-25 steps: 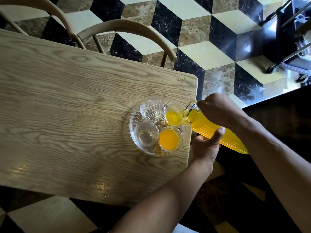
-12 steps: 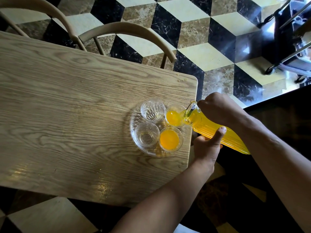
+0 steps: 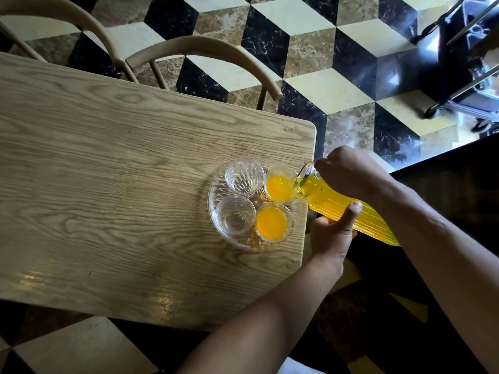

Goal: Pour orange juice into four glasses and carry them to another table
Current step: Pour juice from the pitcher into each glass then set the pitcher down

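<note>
A ribbed glass bottle of orange juice [image 3: 348, 211] is tilted with its mouth over the far right glass [image 3: 279, 188], and juice runs into it. My right hand [image 3: 351, 171] grips the bottle near its neck. My left hand [image 3: 332, 236] holds the bottle's body from below, thumb on top. Four glasses stand on a clear glass tray [image 3: 216, 211] at the table's right end. The near right glass [image 3: 272, 224] holds juice. The far left glass [image 3: 244, 176] and near left glass [image 3: 235, 215] are empty.
The tray sits on a wooden table [image 3: 108, 184] close to its right edge. Two wooden chairs [image 3: 205, 49] stand behind the table on a black, cream and brown tiled floor. A metal cart [image 3: 464, 63] stands at the top right.
The juice level in the far right glass has risen. Both hands and the bottle have stayed almost in place.
</note>
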Demonstrator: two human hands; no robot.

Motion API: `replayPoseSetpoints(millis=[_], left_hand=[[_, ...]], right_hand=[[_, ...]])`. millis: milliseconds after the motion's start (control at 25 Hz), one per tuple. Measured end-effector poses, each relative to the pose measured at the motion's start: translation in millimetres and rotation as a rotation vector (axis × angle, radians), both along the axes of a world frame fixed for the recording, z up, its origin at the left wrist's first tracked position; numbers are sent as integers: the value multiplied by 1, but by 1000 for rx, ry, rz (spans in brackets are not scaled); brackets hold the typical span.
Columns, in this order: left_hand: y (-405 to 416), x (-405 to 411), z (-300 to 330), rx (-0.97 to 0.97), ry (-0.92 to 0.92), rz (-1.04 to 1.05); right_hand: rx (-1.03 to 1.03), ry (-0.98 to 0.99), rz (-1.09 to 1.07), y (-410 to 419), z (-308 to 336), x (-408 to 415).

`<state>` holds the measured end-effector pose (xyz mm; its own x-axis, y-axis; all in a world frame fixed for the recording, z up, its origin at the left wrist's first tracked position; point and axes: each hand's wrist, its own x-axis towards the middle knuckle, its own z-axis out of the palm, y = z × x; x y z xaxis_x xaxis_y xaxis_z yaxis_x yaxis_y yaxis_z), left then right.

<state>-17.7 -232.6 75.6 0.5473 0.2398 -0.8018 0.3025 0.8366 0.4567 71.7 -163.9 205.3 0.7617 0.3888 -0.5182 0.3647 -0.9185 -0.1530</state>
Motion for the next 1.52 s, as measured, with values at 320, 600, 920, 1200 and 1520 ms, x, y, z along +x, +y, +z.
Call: replayPoseSetpoints(millis=[320,600,920,1200,1520], left_hand=[[2,0,5,-24,-3,-7],[11,-3,14,71,12,-4],[25,-11,28,298,47,-51],[36,-18,36,370,43,-23],[56,-23,41,403,75,43]], right_hand=[[-19,5,48,-1,1,-1],[85,11,-39,-6,1,1],[249,41,-69,-12,3,1],[315,45,-44,-4,5,-4],[366,94,-50,19,4,-9]])
